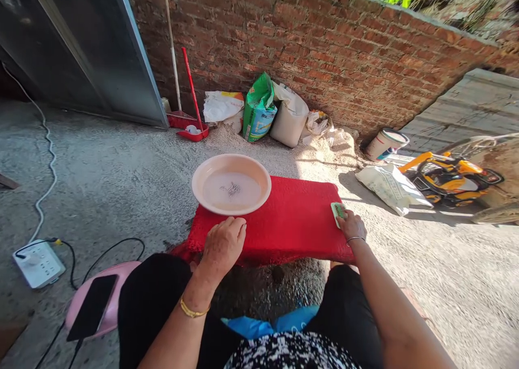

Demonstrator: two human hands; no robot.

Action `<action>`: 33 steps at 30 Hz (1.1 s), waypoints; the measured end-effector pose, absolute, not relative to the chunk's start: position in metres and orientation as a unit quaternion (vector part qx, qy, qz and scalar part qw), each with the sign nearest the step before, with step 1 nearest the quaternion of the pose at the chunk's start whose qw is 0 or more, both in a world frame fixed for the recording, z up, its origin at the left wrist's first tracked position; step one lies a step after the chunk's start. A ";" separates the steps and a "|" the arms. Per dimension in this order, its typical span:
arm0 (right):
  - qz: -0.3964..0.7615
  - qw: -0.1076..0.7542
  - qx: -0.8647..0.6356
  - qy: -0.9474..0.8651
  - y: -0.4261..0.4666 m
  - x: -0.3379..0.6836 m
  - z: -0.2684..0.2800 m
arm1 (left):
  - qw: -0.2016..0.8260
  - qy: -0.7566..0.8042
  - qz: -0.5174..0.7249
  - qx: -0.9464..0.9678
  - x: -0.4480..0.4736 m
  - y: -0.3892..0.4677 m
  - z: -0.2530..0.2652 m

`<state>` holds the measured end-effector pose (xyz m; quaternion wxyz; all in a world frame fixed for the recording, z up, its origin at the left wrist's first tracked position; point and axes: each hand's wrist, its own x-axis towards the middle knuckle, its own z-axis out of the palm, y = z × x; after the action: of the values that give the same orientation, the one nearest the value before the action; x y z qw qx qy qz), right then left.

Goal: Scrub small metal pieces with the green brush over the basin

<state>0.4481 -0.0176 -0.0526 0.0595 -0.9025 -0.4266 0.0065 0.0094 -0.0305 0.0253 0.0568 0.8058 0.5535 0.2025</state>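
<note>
A wet-looking red cloth (300,212) covers a low, flat support in front of my knees. On its left part sits a pale pink basin (198,196) with cloudy water in it. My left hand (225,242) is closed, knuckles up, on the cloth just below the basin's near rim; whatever lies under its curled fingers is hidden. At the cloth's right end, my right hand (352,226) grips a small green scrubbing brush (337,214), its pale green edge and darker middle showing past the fingers.
A pink stool (119,288) bears a phone (94,307) at my left, near a white power strip (39,263) and cables. Along the brick wall (284,33) stand sacks (290,117), a red dustpan (192,133) and a bucket (387,143). A yellow toy vehicle (458,179) is at right.
</note>
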 end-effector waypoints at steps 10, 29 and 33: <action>0.003 0.149 -0.918 -0.369 -0.103 0.489 -0.059 | 0.055 0.596 0.295 0.745 -0.020 -0.018 0.034; -0.008 0.157 -0.533 -0.831 -0.047 0.177 -0.061 | 0.257 0.587 0.633 0.434 -0.060 -0.018 0.044; -0.022 0.128 -0.529 -0.838 -0.035 0.144 -0.060 | 0.270 0.574 0.645 0.427 -0.065 -0.025 0.046</action>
<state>0.1440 -0.0350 -0.0604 0.1278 -0.5295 -0.8384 -0.0216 -0.0647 -0.0247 0.0458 0.2696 0.4268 0.5737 0.6450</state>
